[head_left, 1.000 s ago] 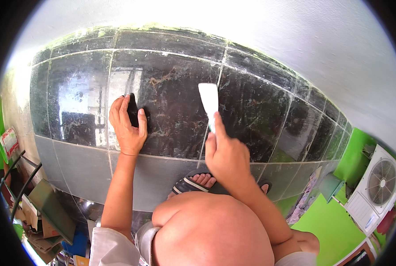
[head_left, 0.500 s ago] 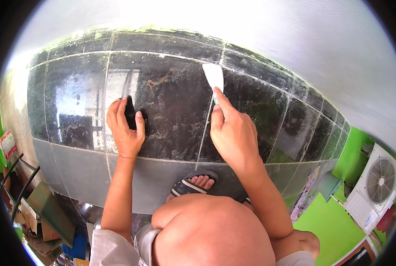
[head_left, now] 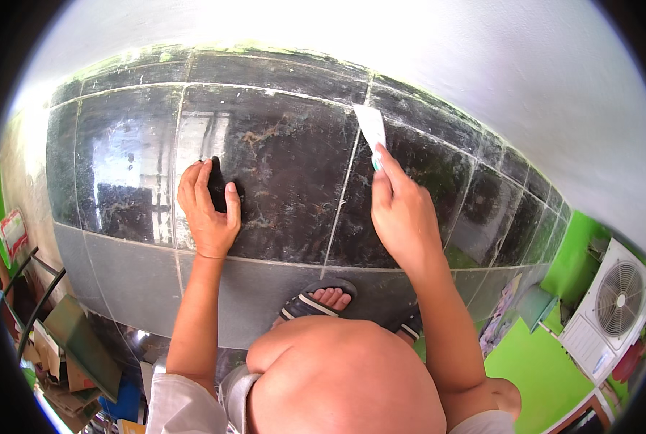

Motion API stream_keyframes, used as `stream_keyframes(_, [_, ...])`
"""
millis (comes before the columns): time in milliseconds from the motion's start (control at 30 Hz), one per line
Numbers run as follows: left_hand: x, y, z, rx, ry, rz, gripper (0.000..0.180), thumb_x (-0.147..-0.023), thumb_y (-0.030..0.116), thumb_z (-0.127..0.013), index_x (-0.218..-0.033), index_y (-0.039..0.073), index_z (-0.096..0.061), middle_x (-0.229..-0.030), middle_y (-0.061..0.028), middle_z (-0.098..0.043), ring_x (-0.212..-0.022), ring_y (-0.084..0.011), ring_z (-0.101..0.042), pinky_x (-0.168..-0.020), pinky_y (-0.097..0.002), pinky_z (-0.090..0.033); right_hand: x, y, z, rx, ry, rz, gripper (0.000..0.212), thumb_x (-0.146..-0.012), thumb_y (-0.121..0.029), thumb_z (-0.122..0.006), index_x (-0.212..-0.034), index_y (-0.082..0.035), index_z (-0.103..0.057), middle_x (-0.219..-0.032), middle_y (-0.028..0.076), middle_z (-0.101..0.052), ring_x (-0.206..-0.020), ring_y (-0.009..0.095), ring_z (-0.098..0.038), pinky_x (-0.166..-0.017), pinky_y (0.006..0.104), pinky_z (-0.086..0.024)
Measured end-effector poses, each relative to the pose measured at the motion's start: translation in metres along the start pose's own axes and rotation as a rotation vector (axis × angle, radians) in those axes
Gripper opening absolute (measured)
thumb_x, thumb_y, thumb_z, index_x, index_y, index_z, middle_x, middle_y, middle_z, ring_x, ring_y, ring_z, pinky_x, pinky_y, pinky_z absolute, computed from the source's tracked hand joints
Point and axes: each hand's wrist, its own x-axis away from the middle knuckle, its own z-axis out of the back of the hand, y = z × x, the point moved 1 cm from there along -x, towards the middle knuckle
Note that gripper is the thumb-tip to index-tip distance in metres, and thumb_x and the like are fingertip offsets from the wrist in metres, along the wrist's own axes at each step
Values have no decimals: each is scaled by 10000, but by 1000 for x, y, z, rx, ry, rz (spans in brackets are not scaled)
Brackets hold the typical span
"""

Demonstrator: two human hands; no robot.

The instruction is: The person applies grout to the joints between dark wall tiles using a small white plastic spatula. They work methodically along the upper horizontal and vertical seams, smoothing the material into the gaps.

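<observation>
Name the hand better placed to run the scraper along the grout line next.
Probably the right hand: it holds the scraper beside a pale grout line; the left hand, at dark tile farther left, shows no tool.

A wide fisheye camera, the left one of a side-by-side pair on the person's head, looks down and forward at a glossy black surface of large rectangular tiles (head_left: 286, 188). It sits near enough for the bare left hand (head_left: 208, 213) and the bare right hand (head_left: 407, 220) to show large, yet takes in that surface's upper edge and both its ends.
</observation>
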Motion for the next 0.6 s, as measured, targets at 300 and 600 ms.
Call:
stream_keyframes(300, [0, -1, -1, -1, 7, -13, 515, -902, 135, -688, -1380, -15, -568, -1361, -194, -571, -1324, -388, -509, -1130, -502, -355, -16, 38, 23, 17, 90, -95, 431, -1047, -280, -506, -1454, -186, -613, -938, 257, -734, -859, 454, -714, -791, 506, -542])
stream_keyframes(600, [-1, 1, -4, -22, 4, -14, 511, -907, 146, -687, -1380, -8, -571, -1360, -194, -572, -1315, -389, -513, -1123, -506, -363, -33, 92, 59, 137, 190, 31, 424, -1054, -330, -532, -1462, -240, -605, -1002, 264, -738, -931, 446, -723, -819, 500, -554])
